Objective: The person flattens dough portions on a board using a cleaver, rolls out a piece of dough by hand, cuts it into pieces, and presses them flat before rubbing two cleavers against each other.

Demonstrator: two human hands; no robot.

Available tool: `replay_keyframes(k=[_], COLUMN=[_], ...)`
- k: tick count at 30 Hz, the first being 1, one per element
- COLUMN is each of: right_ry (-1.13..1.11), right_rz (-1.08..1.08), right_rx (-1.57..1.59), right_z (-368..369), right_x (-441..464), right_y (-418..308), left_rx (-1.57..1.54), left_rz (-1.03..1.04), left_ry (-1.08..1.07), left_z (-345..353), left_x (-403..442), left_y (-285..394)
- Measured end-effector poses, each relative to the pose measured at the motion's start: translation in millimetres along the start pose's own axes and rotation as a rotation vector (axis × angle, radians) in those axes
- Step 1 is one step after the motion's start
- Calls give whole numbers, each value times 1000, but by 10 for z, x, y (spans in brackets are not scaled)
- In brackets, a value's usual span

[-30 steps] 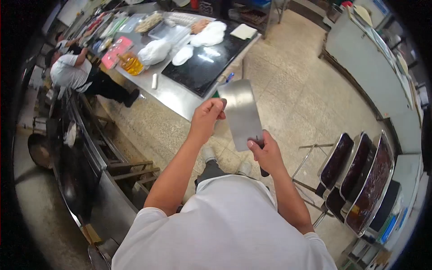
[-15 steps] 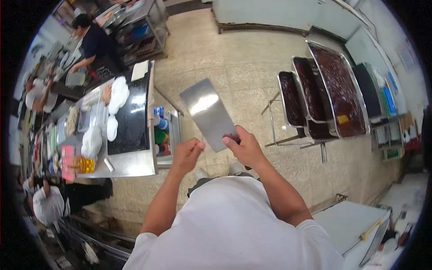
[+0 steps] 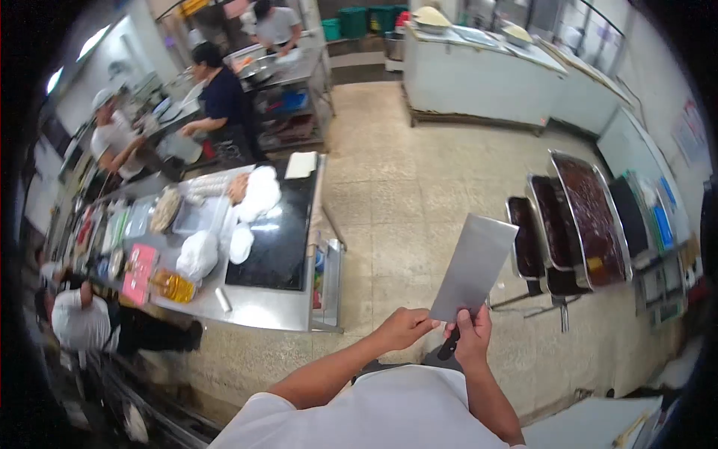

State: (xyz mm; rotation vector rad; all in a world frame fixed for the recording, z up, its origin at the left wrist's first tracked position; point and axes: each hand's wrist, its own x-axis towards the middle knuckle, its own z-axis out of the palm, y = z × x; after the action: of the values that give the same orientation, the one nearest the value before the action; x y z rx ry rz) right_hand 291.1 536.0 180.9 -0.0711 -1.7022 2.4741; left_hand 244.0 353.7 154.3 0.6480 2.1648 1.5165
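A cleaver [image 3: 476,262] with a broad, shiny rectangular blade and a dark handle is held up in front of my body, its blade pointing up and slightly right. My right hand [image 3: 471,337] is closed around it where handle and blade meet, the thumb lying against the blade's lower end. At the blade's lower left corner, my left hand [image 3: 407,327] has its fingers curled and pinched against the metal. The handle's end shows below my right hand.
On the left stands a steel worktable [image 3: 277,318] with a black slab [image 3: 273,262], white bags [image 3: 198,254] and an amber bottle [image 3: 173,286]. Trays of dark glossy food [image 3: 594,217] stand on a rack at right. Several people work at left; tiled floor lies ahead.
My view has lifted and turned left. The cleaver has swung from leaning left to leaning right, and my left hand has come from apart to its lower corner.
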Motion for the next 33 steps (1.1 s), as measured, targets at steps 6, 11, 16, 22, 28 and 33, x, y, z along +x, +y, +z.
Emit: replay_keyframes(k=[6,11,16,22,28,33], right_ry=[-252,-594,-812,-441,243,241], right_rz=[51,155,-2,31,-109,119], right_rx=[148,-1,-463,-933,-1394,-1474], right_z=[138,-240,-1083,-2875,-4523,-5408], right_x=[239,236,232,-30,310,886], right_y=[-78,-261,-259,124,233,580], left_rx=[-41,-336,-535,-604,-610,-670], left_rz=[148,-26,-366,-216,-243,-262], left_ry=[195,240,492,715,690,657], left_z=[177,826,1589,1833,1820,1944], left_x=[-299,-243,-204,-219,-93,-45], left_y=[128,477,800,941,1010,1081])
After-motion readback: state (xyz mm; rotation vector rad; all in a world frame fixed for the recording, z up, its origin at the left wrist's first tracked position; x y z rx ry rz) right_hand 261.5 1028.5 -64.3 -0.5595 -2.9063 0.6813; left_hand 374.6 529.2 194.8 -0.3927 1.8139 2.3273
